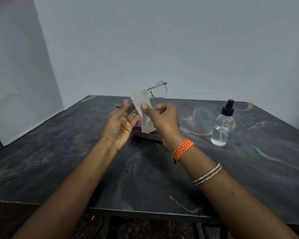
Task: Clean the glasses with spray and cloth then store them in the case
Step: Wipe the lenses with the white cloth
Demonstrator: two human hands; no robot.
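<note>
While the left hand [121, 124] holds the wire-rimmed glasses [158, 90] up, the right hand [162, 118] pinches the grey cloth [143, 107] over one lens: wiping step, other lens likely next.

Both hands, the left [123, 121] and the right [162, 119], are raised together over the middle of the dark surface [59, 161], with the cloth [143, 109] and glasses [158, 90] between them. Directly beneath them lies what looks like a purple case [147, 133], mostly hidden. The spray bottle [223, 125] stands upright well to the right, with bare surface between it and the case. The near part and the left side lie open. A wall [162, 40] closes the far edge.
</note>
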